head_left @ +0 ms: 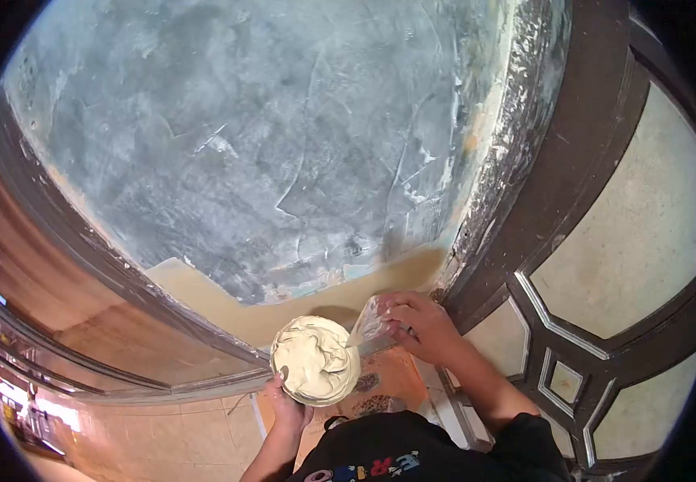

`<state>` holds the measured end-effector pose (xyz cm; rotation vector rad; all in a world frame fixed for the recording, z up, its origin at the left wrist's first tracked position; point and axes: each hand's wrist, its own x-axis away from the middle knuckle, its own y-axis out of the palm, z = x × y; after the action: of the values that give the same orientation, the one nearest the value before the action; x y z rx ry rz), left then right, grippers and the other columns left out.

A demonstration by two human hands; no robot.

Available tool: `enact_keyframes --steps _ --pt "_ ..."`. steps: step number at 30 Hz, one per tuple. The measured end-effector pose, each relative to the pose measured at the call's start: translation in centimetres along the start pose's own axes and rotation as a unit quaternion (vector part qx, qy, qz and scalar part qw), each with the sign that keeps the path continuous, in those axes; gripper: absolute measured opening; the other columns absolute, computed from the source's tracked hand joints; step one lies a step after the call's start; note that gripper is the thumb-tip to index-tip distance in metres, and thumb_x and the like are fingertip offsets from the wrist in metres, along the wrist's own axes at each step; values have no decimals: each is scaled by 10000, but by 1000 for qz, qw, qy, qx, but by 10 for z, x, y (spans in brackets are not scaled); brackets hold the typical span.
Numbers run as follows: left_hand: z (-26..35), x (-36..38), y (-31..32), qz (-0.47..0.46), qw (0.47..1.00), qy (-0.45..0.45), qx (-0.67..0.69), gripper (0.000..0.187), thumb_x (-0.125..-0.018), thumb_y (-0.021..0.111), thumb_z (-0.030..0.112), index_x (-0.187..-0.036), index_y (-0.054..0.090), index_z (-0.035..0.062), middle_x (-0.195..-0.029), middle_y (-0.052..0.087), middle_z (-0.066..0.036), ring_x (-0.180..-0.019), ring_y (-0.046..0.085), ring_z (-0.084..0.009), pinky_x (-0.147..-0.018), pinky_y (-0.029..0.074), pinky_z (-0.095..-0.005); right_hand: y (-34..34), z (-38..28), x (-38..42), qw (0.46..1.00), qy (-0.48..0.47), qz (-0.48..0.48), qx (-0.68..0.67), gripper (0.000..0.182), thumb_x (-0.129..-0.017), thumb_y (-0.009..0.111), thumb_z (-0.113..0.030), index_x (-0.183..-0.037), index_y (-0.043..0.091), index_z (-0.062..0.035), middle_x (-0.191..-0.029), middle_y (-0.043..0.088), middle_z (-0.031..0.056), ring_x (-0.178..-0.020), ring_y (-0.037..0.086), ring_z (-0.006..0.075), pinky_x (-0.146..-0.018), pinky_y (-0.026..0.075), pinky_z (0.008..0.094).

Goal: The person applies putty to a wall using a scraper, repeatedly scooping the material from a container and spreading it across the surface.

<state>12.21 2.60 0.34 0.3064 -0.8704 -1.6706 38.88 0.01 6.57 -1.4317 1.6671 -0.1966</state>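
A round bowl [316, 361] full of cream-coloured paste is held at its lower left rim by my left hand [288, 406], the thumb over the edge. My right hand [416, 321] grips a putty knife [368, 323] smeared with paste, its tip beside the bowl's right rim. Just beyond both hands stands a wall [284, 145] with patchy grey-blue plaster and a smooth beige strip [227, 309] along its bottom.
A dark wooden frame with pale panels [621, 217] rises on the right. Along the left runs a dark curved frame [67, 217] beside glossy brown wood. Below are floor tiles [171, 434] and an orange sheet [400, 377] with dark prints.
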Motion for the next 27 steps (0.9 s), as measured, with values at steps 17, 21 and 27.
enact_keyframes --steps 17,21,27 --pt "11 0 -15 12 1000 -24 1 746 -744 485 466 -1330 352 23 -1309 451 -157 -1173 473 -301 -979 403 -408 -2 -18 -20 975 -133 -85 154 266 -649 726 -199 -891 625 -154 -1040 533 33 -945 555 247 -819 447 412" --pt "9 -5 -18 15 1000 -7 0 747 -749 486 467 -1330 345 18 -1303 452 -157 -1168 478 -304 -976 407 -411 0 -20 -24 966 -167 -82 181 238 -636 727 -206 -846 617 -179 -1018 532 3 -929 560 236 -829 456 411" --pt "11 -1 -6 10 1000 -3 -6 741 -759 499 470 -1320 350 9 -1299 454 -159 -1162 483 -304 -972 413 -417 10 -17 -21 942 -240 -25 233 201 -655 711 -226 -830 612 -213 -1043 538 -29 -973 556 221 -912 443 414"
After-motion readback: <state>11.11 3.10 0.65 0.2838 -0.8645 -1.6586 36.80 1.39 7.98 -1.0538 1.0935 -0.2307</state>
